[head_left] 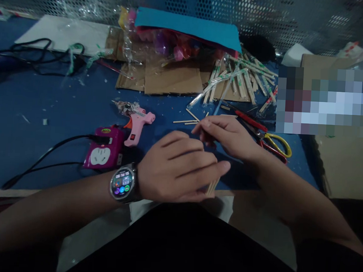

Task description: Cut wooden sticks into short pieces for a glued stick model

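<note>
My left hand (180,166), with a watch on its wrist, is closed near the table's front edge. Ends of a few thin wooden sticks (213,187) poke out below its index finger; the rest is hidden by the hand. Just beyond it, my right hand (222,132) has its fingers curled together low over the blue table. What those fingers hold, if anything, is hidden. Several loose wooden sticks (186,121) lie beside its fingertips. To the left rests a pink glue gun (137,125), its nozzle area covered in grey residue.
Left of my hands sits a purple power socket (104,152) with black cables. Red-handled pliers (252,121) and yellow-and-red scissors (278,145) lie on the right. Wrapped sticks (245,82) are piled behind, on cardboard (172,76). A cardboard box (344,160) stands at right, partly pixelated.
</note>
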### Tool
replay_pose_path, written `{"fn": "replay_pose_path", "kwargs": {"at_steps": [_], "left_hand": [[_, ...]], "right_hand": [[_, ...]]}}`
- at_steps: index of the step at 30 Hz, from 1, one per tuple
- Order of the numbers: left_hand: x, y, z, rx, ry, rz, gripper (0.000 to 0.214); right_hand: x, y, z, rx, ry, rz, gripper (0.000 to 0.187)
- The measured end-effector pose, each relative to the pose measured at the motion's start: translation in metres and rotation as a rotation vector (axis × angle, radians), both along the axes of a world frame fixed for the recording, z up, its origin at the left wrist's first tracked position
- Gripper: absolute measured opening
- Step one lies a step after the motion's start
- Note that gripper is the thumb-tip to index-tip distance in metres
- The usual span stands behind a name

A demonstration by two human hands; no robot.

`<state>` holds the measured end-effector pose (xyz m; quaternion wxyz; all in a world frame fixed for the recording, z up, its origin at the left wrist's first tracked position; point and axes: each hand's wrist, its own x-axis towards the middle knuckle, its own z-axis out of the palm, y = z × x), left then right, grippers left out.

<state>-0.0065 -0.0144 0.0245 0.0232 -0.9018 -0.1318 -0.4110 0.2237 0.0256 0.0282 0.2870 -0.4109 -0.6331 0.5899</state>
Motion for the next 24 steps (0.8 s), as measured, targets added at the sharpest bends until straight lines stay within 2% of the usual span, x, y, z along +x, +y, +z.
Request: {"fn": "replay_pose_path", "kwargs": {"at_steps": [3,6,9,12,15,17,21,24], "left_hand": [[0.005,-0.001,-0.007,0.051,0.028,-0.123,0.041],[0.010,-0.004,-0.013,0.083,-0.006,-0.245,0.041],[0.014,-0.010,-0.011,0.124,-0.061,-0.322,0.027],[0.016,-0.015,-0.004,0.169,-0.090,-0.369,0.018],[0.014,-0.015,0.002,0.214,-0.093,-0.364,0.017],[0.013,-0.015,0.003,0.236,-0.087,-0.357,0.020],[0.010,-0.015,0.006,0.265,-0.091,-0.366,0.023],[0.009,-0.017,0.009,0.271,-0.101,-0.365,0.024]], "right_hand": [[-0.019,0.009,0.005,0.265,-0.229,0.134,0.026],[-0.050,0.024,0.009,0.492,-0.430,0.337,0.037],[-0.089,0.043,0.011,0.684,-0.628,0.277,0.034],[-0.124,0.055,0.010,0.619,-0.862,0.183,0.050],[-0.150,0.057,0.007,0.521,-0.892,0.167,0.089],[-0.164,0.054,0.003,0.505,-0.892,0.153,0.108],[-0.180,0.050,-0.005,0.465,-0.920,0.116,0.114],[-0.180,0.050,-0.007,0.427,-0.871,0.097,0.120]]}}
